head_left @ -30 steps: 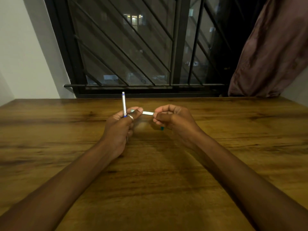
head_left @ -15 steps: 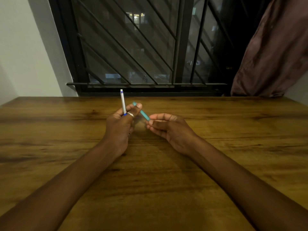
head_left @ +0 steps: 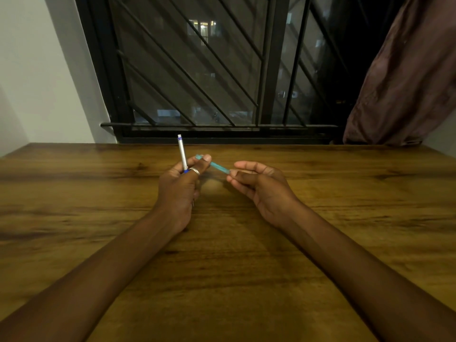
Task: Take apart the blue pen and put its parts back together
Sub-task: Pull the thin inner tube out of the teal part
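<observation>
My left hand [head_left: 179, 187], with a ring on one finger, holds a thin white refill [head_left: 182, 152] with blue marks upright above the fist. A teal pen barrel [head_left: 214, 165] lies slanted between both hands. Its far end sits under my left thumb tip, and its near end is pinched by the fingertips of my right hand [head_left: 259, 186]. Both hands hover just above the wooden table [head_left: 222, 280]. A small dark part sticks out below my left fist; I cannot tell what it is.
The table's far edge meets a white wall and a dark barred window [head_left: 197, 82]. A brown curtain [head_left: 407, 77] hangs at the right rear corner.
One second ago a white-looking part lay level between my hands. Now the teal barrel slants between them, and my right hand has lowered, opened somewhat and pinches its near end.
</observation>
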